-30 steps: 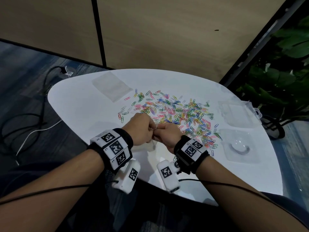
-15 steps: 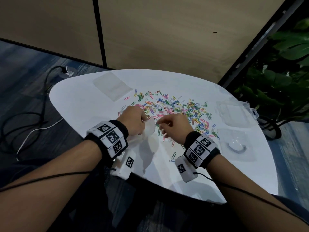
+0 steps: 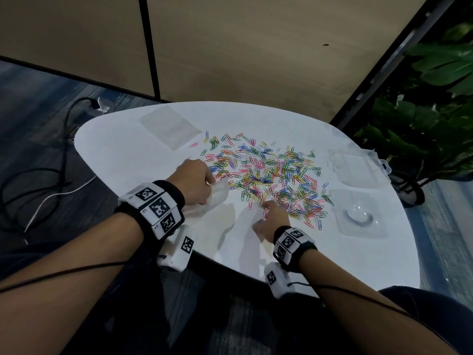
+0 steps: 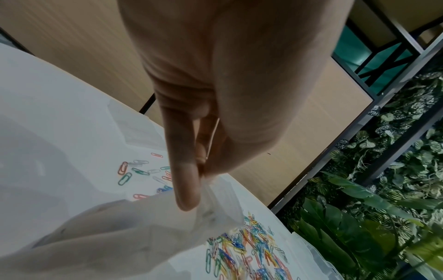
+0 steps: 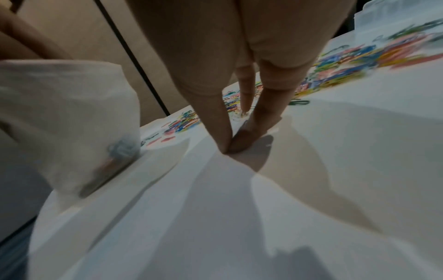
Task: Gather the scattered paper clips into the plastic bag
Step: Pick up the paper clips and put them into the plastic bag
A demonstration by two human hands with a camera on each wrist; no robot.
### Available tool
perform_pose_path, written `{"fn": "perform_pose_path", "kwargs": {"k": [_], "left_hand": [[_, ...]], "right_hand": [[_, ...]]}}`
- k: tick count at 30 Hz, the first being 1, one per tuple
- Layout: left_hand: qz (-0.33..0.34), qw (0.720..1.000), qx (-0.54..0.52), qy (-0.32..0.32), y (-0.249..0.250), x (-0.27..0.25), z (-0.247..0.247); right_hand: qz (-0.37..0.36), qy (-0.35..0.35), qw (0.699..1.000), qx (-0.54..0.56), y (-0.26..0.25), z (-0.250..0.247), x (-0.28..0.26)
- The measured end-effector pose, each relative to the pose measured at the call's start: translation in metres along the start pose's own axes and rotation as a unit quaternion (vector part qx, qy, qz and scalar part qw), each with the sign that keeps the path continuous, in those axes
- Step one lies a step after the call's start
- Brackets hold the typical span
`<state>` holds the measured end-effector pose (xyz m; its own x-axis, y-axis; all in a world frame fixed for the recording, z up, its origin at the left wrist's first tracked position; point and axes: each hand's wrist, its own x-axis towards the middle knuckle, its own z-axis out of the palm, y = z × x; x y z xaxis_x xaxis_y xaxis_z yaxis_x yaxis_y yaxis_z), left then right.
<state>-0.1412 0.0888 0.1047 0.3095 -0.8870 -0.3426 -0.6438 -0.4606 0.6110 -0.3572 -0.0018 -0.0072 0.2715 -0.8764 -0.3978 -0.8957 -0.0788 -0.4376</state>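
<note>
Many coloured paper clips (image 3: 268, 175) lie scattered over the middle of the white table (image 3: 128, 162). My left hand (image 3: 194, 180) pinches the rim of a small clear plastic bag (image 3: 217, 194) at the pile's left edge; the bag (image 4: 143, 236) hangs from thumb and forefinger (image 4: 187, 189), with a few clips inside (image 5: 120, 149). My right hand (image 3: 266, 213) is down at the pile's near edge. Its thumb and forefinger meet in a pinch on the tabletop (image 5: 230, 147). A pink clip shows among those fingers in the head view.
A second flat clear bag (image 3: 170, 125) lies at the table's far left. A clear plastic box (image 3: 355, 167) and a clear tray (image 3: 358, 213) sit at the right. A plant (image 3: 422, 124) stands beyond the right edge, and cables (image 3: 38, 175) cross the floor at left.
Both hands were together on the bag near the front edge. The right hand has let go and moved right and down to the clips; the left has carried the bag toward the pile.
</note>
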Motion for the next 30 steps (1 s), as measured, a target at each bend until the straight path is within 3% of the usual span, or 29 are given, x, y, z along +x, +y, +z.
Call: {"fn": "perform_pose_path", "kwargs": {"k": [7,14,18,21,24,26,28,30], "left_hand": [[0.013,1.0,0.026,0.012,-0.013,-0.003,-0.008],[0.033,0.999,-0.007,0.032,-0.009,0.002,-0.004],[0.036,0.999,-0.009,0.019,-0.008,0.007,0.004],[0.031,0.999,-0.002,0.012,-0.006,0.011,0.006],[0.027,1.0,0.01,0.002,-0.003,0.014,0.009],[0.023,1.0,0.008,-0.004,-0.001,0.017,0.012],[0.017,1.0,0.002,-0.006,0.002,0.019,0.014],[0.011,1.0,-0.008,-0.003,0.005,0.02,0.017]], "right_hand": [[-0.049,0.058,0.995,-0.067,-0.025,0.002,0.041],[-0.171,0.078,0.958,-0.216,-0.027,0.005,0.054],[-0.108,0.061,0.982,-0.145,-0.026,-0.01,0.056],[-0.046,0.069,0.997,-0.013,-0.017,-0.024,0.06],[0.02,0.021,0.993,0.116,-0.006,-0.036,0.061],[0.048,-0.045,0.956,0.286,-0.008,-0.043,0.057],[0.049,-0.113,0.881,0.456,-0.016,-0.05,0.054],[0.027,-0.195,0.819,0.539,-0.032,-0.057,0.045]]}}
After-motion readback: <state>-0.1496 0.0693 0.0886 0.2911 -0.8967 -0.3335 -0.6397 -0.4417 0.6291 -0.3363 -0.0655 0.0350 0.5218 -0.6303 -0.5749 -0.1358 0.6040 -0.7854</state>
